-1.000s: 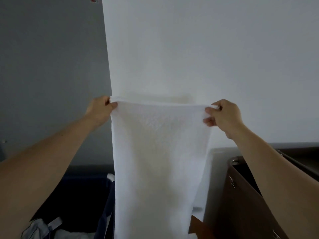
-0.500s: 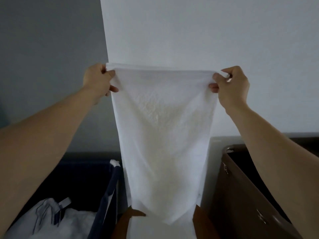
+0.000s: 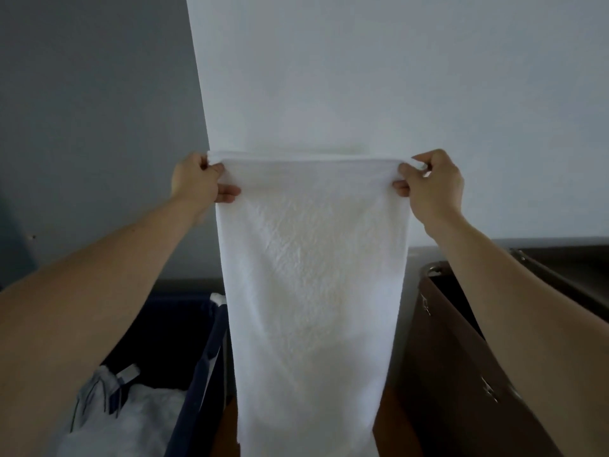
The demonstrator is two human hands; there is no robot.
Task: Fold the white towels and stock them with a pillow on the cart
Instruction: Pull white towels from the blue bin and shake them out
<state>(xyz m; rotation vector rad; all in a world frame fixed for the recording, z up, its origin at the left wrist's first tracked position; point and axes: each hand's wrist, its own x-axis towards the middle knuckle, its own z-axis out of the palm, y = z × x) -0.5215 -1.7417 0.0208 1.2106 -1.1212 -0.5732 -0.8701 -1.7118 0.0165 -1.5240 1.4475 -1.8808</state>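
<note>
The towel (image 3: 309,291), lower than half a second ago, hangs flat from a closed grip of left hand (image 3: 194,179) at 9 o'clock and right hand (image 3: 431,183) at 3 o'clock, probably ready for folding.

The white towel (image 3: 313,275) is soft terry cloth, matt, with a rough nubbly pile and faint creases. The bin (image 3: 194,390) at lower left has dark blue woven fabric walls and holds crumpled white cloth (image 3: 131,420). The brown cart (image 3: 461,374) at right looks smooth and slightly glossy, with small shiny metal fittings (image 3: 487,389).
</note>
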